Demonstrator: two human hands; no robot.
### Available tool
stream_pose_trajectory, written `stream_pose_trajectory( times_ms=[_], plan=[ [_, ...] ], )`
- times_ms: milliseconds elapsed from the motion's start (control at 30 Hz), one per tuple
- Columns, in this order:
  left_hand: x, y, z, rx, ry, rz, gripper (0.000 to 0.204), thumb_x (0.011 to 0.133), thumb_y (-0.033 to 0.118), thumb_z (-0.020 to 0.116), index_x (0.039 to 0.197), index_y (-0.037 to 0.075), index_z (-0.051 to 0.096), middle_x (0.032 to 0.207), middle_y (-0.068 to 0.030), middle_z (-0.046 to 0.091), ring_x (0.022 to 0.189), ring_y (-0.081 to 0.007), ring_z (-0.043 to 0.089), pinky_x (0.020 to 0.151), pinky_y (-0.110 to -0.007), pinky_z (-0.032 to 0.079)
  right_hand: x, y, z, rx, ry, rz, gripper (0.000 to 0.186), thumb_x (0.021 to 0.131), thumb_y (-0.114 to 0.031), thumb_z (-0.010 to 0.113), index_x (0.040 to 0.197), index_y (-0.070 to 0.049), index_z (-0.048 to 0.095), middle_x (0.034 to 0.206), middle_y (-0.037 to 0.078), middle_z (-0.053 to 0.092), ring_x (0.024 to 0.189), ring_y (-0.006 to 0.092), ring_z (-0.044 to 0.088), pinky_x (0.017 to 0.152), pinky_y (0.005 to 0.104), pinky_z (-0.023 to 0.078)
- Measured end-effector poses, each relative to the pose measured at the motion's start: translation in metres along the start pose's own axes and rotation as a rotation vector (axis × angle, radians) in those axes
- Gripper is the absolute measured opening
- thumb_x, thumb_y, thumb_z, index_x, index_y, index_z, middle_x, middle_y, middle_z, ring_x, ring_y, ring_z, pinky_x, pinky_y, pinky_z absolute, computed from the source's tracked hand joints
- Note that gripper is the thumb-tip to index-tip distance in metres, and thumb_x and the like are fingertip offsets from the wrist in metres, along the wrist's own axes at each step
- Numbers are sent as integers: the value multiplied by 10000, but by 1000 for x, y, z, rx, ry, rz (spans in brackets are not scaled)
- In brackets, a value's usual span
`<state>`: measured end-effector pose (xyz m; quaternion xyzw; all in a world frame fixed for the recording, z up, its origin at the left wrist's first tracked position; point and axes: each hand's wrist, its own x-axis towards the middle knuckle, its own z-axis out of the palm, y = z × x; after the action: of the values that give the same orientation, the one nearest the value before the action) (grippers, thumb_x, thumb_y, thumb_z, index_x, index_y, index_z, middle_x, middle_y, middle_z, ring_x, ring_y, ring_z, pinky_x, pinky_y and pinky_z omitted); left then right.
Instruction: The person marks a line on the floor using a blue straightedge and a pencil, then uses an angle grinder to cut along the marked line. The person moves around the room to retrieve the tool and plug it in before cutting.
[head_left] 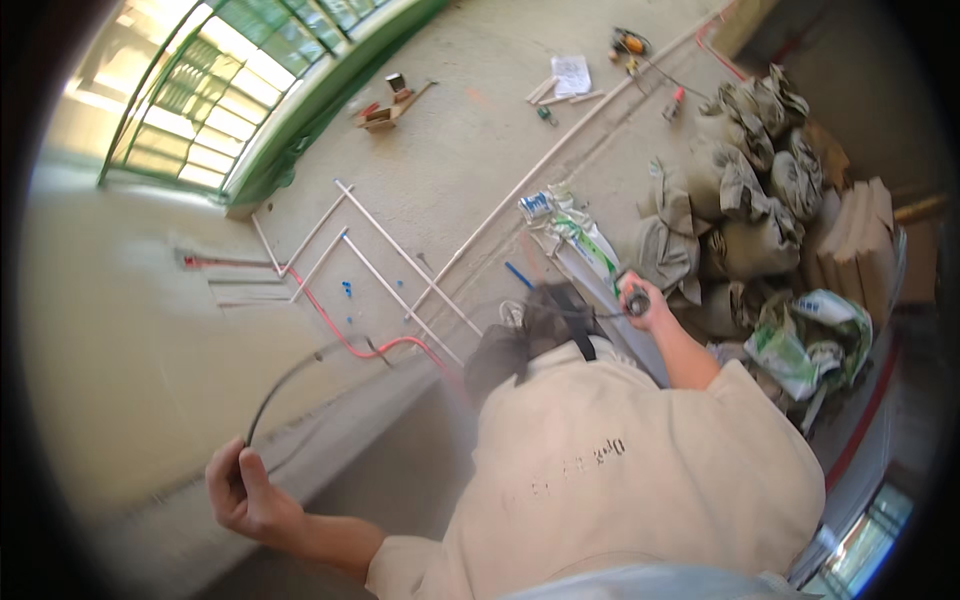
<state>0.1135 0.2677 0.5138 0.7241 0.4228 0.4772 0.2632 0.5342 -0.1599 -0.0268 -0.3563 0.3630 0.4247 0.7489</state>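
Observation:
On the left, my left hand (250,490) is raised with its fingers closed on a thin dark cable (278,385). From there the cable arcs up and to the right, ending over the floor near the red tubing. My right hand (655,308) grips a dark, round-ended object (637,299) beside the filled sacks. Its exact kind is too blurred to tell. A thin dark cord runs left from it toward my waist. Near my feet, white pipes (385,275) and red flexible tubing (325,318) lie on the floor.
Stacked grey sacks (755,235) and a green-and-white bag (810,340) stand on the right. One long white pipe (545,160) crosses the floor. Farther off lie an orange power tool (630,43), a paper sheet (571,75) and an open cardboard box (380,120). Green railings (200,90) bound the upper left.

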Motion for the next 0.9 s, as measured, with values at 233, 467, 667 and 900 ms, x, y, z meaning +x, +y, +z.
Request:
stream_pose_trajectory(
  times_ms=[233,467,667,900],
  plan=[
    [257,-6,229,-606,-473,-97,275,1025,95,722,1238,-74,680,724,12,509,589,-50,328,549,-238,195,103,33,167,389,86,-36,344,941,-274,794,1185,-106,620,1022,128,695,842,292,703,733,415,657],
    [477,-70,473,-672,-670,12,255,983,-18,653,1230,-80,665,708,-8,497,580,-63,317,542,-239,222,359,17,309,618,261,4,177,972,-315,747,1046,-186,651,957,87,714,838,331,690,749,457,587],
    [667,-89,607,-788,-778,84,226,921,-76,572,1134,-89,645,631,3,401,534,-64,278,497,-227,208,467,-24,452,730,191,-189,102,1006,-284,727,1013,-198,673,920,26,692,856,228,672,778,461,604],
    [740,-159,832,-267,-1077,111,319,1028,81,551,1280,-108,600,645,-9,423,542,-78,321,488,-250,242,606,-144,658,887,329,-144,156,1066,-318,684,1111,-172,651,1005,20,696,940,218,663,764,465,615]
  ],
)
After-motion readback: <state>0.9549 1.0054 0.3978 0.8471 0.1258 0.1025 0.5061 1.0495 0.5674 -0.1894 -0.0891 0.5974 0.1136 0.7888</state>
